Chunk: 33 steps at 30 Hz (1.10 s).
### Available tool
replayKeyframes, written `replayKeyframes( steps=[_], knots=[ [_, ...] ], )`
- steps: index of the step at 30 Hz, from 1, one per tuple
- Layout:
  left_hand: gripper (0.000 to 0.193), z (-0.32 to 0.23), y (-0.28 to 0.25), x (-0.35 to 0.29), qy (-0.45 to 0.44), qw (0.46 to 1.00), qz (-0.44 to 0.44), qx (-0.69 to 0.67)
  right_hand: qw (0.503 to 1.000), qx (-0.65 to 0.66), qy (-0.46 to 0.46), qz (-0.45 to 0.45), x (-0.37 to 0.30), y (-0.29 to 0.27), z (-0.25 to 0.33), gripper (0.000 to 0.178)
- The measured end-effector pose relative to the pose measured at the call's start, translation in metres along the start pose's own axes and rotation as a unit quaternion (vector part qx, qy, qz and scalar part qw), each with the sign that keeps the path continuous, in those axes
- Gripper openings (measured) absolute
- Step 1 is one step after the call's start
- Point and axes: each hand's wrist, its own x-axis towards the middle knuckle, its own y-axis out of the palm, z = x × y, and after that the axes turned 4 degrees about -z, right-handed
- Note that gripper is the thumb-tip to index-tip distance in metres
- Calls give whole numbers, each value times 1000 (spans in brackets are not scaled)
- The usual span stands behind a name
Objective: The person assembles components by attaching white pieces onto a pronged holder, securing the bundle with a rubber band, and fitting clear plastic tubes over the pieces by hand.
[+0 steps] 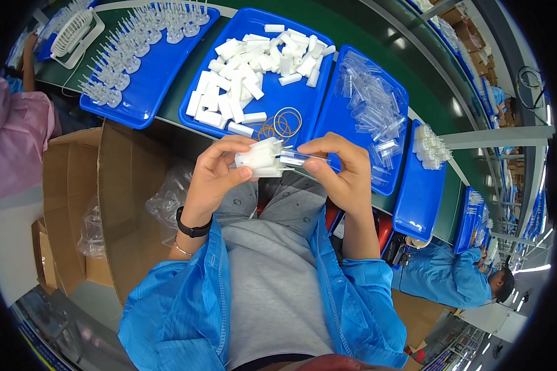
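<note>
My left hand (211,173) is closed around a cluster of white plastic tubes (260,156), held up in front of my lap with thin prongs pointing right. Between the thumb and fingers of my right hand (346,173) is a clear plastic tube (296,158). Its left end meets the prong side of the cluster; whether it sits over a prong is too small to tell. Just beyond my hands, a blue tray (309,104) holds many loose white tubes (235,86) and several rubber bands (284,123). Loose clear tubes (371,99) fill another blue tray (382,178) on the right.
Far left, a blue tray (148,93) carries rows of clear pronged pieces (130,52) beside a white fan (75,34). Tube clusters (431,147) stand in a right tray (418,201). An open cardboard box (127,210) is at my left. Co-workers sit on both sides.
</note>
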Motion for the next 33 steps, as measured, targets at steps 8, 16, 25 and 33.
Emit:
replayKeyframes(
  steps=[8, 16, 25, 33],
  knots=[
    [31, -4, 2, -1, 15, 996, 12, 86, 999, -11, 39, -4, 3, 16, 3, 11],
    [31, -3, 3, 3, 29, 992, 9, 121, 999, 27, 39, 19, 6, 21, 3, 10],
    [25, 8, 1, 3, 16, 997, 13, 73, 985, 133, 80, 74, 3, 17, 3, 31],
    [25, 7, 2, 3, 42, 994, 11, 105, 998, 17, -59, -16, 5, 19, -8, 28]
  ],
)
